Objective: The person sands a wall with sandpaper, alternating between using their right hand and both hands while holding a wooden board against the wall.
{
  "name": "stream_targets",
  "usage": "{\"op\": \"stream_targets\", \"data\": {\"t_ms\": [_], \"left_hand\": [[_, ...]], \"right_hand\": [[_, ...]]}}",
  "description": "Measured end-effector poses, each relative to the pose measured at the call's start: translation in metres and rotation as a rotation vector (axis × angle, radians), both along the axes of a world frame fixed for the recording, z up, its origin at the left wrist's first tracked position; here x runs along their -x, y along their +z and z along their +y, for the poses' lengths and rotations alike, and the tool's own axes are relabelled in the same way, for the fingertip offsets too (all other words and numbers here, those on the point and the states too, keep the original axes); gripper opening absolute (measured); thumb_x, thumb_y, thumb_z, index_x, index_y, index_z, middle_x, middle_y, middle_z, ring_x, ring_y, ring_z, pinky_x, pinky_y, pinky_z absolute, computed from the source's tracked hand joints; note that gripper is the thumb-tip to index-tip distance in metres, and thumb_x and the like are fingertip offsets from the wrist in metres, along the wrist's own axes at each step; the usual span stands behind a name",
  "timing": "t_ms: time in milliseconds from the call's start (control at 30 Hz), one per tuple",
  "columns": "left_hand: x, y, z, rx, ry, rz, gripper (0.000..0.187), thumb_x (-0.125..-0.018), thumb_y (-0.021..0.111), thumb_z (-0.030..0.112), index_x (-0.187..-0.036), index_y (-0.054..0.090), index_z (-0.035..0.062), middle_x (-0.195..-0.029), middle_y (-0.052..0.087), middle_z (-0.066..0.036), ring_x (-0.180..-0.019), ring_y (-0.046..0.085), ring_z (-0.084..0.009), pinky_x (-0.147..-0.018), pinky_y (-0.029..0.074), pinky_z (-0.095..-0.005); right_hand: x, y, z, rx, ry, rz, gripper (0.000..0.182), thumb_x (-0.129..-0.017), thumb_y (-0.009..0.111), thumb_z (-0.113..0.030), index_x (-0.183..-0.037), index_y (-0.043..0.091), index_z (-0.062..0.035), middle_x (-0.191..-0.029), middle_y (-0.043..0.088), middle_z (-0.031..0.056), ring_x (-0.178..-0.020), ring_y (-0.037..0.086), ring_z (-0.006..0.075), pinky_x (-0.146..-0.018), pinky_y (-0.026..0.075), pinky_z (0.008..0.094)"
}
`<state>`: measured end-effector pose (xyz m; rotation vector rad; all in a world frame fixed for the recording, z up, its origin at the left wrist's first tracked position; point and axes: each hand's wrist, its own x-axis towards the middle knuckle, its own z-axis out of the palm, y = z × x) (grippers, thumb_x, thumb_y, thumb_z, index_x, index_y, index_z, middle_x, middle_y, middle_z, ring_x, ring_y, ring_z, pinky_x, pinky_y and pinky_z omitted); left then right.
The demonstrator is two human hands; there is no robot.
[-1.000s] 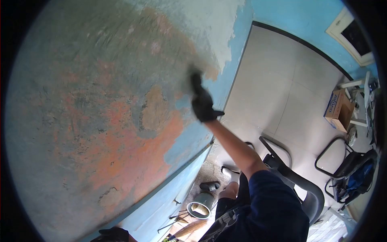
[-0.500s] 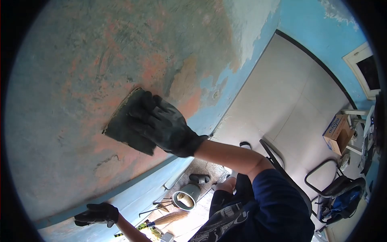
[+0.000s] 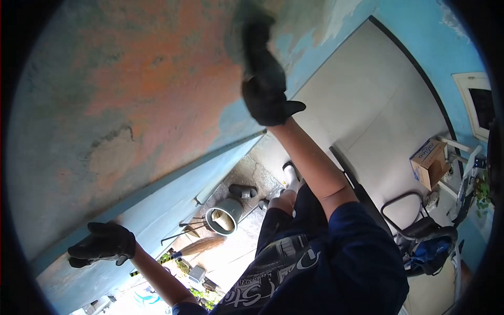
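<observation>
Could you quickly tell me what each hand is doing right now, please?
Left hand: gloved, curled against the wall, holding nothing visible.
Right hand: gloved, pressed to the wall; grip blurred, cannot tell.

wall (image 3: 131, 94): rough, matt, flaking paint | gloves (image 3: 265, 94): black, matt | bucket (image 3: 226, 215): plastic

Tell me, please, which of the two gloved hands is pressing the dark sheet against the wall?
The right hand, raised high, presses the dark sheet on the orange-patched wall. The left hand rests low by the grey band, holding nothing visible.
</observation>
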<state>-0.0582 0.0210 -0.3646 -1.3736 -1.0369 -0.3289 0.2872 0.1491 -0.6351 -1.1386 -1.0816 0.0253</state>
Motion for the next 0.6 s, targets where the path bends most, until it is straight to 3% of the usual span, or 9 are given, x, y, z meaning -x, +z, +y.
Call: {"op": "stream_targets", "data": {"t_ms": [100,167,233,300,367,400,433,467,600], "left_hand": [[0.002,0.003,0.0,-0.012,0.029,0.025,0.07,-0.089,0.066,0.027,-0.141,0.029,-0.0029,-0.135,0.036,-0.031,-0.12,0.038,-0.0482,-0.094,0.033,-0.0592],[0.001,0.005,-0.003,-0.023,0.047,0.032,0.076,-0.084,0.073,0.026,-0.142,0.03,0.0032,-0.129,0.037,-0.033,-0.111,0.042,-0.045,-0.086,0.037,-0.0551],[0.001,0.006,-0.004,-0.01,0.021,-0.011,0.077,-0.08,0.076,0.024,-0.141,0.031,0.0061,-0.127,0.038,-0.032,-0.109,0.041,-0.0445,-0.083,0.037,-0.0559],[0.006,0.008,-0.004,0.003,-0.008,0.001,0.077,-0.08,0.077,0.024,-0.14,0.032,0.007,-0.126,0.038,-0.031,-0.109,0.041,-0.0439,-0.082,0.037,-0.0554],[0.008,0.007,-0.005,0.015,-0.031,0.013,0.077,-0.079,0.077,0.024,-0.14,0.033,0.0079,-0.125,0.038,-0.031,-0.109,0.042,-0.0433,-0.08,0.037,-0.0549],[0.009,0.006,-0.005,0.014,-0.045,0.008,0.076,-0.081,0.076,0.026,-0.139,0.034,0.003,-0.125,0.04,-0.03,-0.11,0.041,-0.0427,-0.084,0.037,-0.0552],[0.009,0.006,-0.005,0.009,-0.059,0.005,0.076,-0.082,0.074,0.028,-0.139,0.034,-0.002,-0.125,0.042,-0.029,-0.112,0.04,-0.0422,-0.088,0.036,-0.0555],[0.009,0.007,-0.005,0.005,-0.06,0.003,0.076,-0.082,0.074,0.028,-0.139,0.034,-0.002,-0.125,0.042,-0.029,-0.112,0.04,-0.0422,-0.088,0.036,-0.0555],[0.012,0.006,-0.004,0.001,-0.086,-0.007,0.073,-0.079,0.077,0.025,-0.136,0.04,-0.0015,-0.124,0.043,-0.028,-0.112,0.04,-0.0408,-0.086,0.036,-0.0534]], "right_hand": [[0.004,-0.025,-0.005,-0.014,0.069,-0.288,0.05,-0.077,0.057,-0.004,-0.127,0.058,0.002,-0.131,0.056,0.0237,-0.124,0.051,0.0438,-0.106,0.039,0.0516],[0.001,-0.108,0.011,-0.055,-0.073,-0.062,0.042,-0.091,0.046,-0.01,-0.131,0.055,0.0024,-0.13,0.056,0.0236,-0.125,0.051,0.0401,-0.108,0.039,0.0444],[-0.02,-0.101,0.008,1.056,0.025,0.412,0.043,-0.091,0.042,-0.007,-0.13,0.052,0.0074,-0.111,0.066,0.0222,-0.099,0.064,0.0338,-0.089,0.05,0.039],[-0.008,-0.08,0.011,0.634,-0.205,-0.078,0.046,-0.089,0.043,-0.005,-0.134,0.049,0.0055,-0.104,0.069,0.02,-0.085,0.066,0.0312,-0.081,0.052,0.0379],[0.022,-0.029,0.005,0.083,-0.218,-0.058,0.034,-0.082,0.053,-0.002,-0.114,0.063,0.0008,-0.1,0.066,0.0207,-0.101,0.061,0.0405,-0.09,0.048,0.0465],[0.038,0.017,-0.011,-0.072,-0.098,-0.136,0.039,-0.082,0.054,-0.005,-0.119,0.062,0.0004,-0.129,0.059,0.0189,-0.12,0.057,0.0296,-0.105,0.043,0.04],[0.057,0.033,-0.018,-0.228,0.086,-0.131,0.044,-0.081,0.056,-0.006,-0.125,0.059,-0.0015,-0.13,0.058,0.0165,-0.124,0.053,0.0309,-0.11,0.036,0.0444],[0.062,0.072,-0.033,-0.105,0.193,-0.227,0.044,-0.082,0.059,-0.01,-0.126,0.06,-0.003,-0.131,0.058,0.016,-0.128,0.05,0.0327,-0.113,0.03,0.0489],[0.048,-0.046,0.004,-0.017,-0.106,-0.107,0.038,-0.085,0.053,-0.009,-0.122,0.06,-0.0011,-0.123,0.061,0.0201,-0.117,0.055,0.0357,-0.101,0.042,0.0451]]}}
